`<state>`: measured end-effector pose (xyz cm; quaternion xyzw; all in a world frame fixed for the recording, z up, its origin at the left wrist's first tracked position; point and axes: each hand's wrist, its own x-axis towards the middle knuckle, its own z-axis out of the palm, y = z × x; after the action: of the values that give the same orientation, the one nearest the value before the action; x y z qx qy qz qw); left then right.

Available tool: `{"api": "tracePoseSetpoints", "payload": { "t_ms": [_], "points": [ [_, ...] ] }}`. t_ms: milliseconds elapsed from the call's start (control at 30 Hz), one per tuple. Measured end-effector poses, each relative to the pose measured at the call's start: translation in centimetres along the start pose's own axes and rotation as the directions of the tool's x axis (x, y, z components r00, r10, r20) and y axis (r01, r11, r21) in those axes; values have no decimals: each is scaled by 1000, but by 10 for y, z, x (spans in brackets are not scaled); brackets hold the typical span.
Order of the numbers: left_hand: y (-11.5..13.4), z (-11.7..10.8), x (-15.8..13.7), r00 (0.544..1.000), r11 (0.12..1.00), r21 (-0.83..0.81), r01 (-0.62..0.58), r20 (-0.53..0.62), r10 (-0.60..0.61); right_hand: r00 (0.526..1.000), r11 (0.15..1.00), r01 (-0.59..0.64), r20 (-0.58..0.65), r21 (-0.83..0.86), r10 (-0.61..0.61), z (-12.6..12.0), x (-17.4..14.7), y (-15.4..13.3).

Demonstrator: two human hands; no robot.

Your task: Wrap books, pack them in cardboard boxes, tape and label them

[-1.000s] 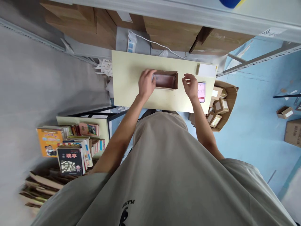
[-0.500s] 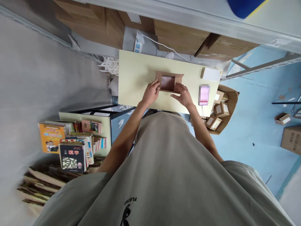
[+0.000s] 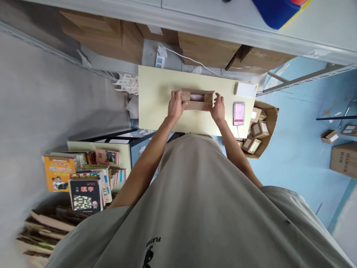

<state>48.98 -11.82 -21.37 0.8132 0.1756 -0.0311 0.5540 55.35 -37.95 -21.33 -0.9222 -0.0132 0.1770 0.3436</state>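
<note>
A small brown cardboard box [image 3: 197, 105] rests on the pale yellow table, its end flaps folded in and its long near flap leaning inward. Something within shows through the gap, too dark to name. At the box's left end, my left hand [image 3: 176, 106] has its fingers curved along the outside and its thumb on the near flap. My right hand [image 3: 218, 108] grips the right end in the same way, fingers bent beside it and thumb by the near flap's corner. The long far flap stands up behind the opening.
On the table [image 3: 156, 100] a phone [image 3: 239, 113] with a cable and a white box [image 3: 246, 89] lie to the right. Beyond the right edge, a large carton [image 3: 269, 139] holds several small boxes. Books [image 3: 85, 191] are stacked at left; a shelf [image 3: 195, 18] overhangs the far side.
The near flap has been raised and folded inward, narrowing the opening. Both hands have shifted outward to the box's ends. The whole view has moved slightly.
</note>
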Motion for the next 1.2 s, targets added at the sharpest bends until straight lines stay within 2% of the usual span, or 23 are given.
{"api": "tracePoseSetpoints", "payload": {
  "t_ms": [67,167,333,467,567,700,833,1033,1133,1200],
  "points": [
    [3,-2,1,1000,1000,-5,11,-4,-11,999,999,30,25,38,-31,-1,2,2],
    [1,-5,-2,999,999,50,-4,54,1,994,990,95,51,105,-101,-5,0,9],
    [-20,1,-9,997,991,128,-41,67,33,988,979,139,51,151,-148,-5,-9,22],
    [-35,7,-14,993,955,273,-115,50,105,985,972,168,1,163,-170,-1,-13,26],
    [-41,8,-14,991,944,302,-136,48,127,990,976,140,-31,169,-137,3,-11,27],
    [-45,8,-10,992,953,276,-128,21,128,998,958,42,-58,282,-27,9,-6,27],
    [-41,10,-7,994,947,302,-104,2,109,997,936,-19,-63,351,44,10,-2,23],
    [-28,7,-11,998,947,314,-63,-7,69,997,927,-56,-32,370,73,3,-6,14],
    [-16,-2,-12,996,932,352,-90,19,90,1000,937,-25,0,348,26,-6,-10,10],
    [1,-7,-9,989,912,387,-137,0,148,997,947,71,-23,314,-67,-24,-8,3]
  ]
}}
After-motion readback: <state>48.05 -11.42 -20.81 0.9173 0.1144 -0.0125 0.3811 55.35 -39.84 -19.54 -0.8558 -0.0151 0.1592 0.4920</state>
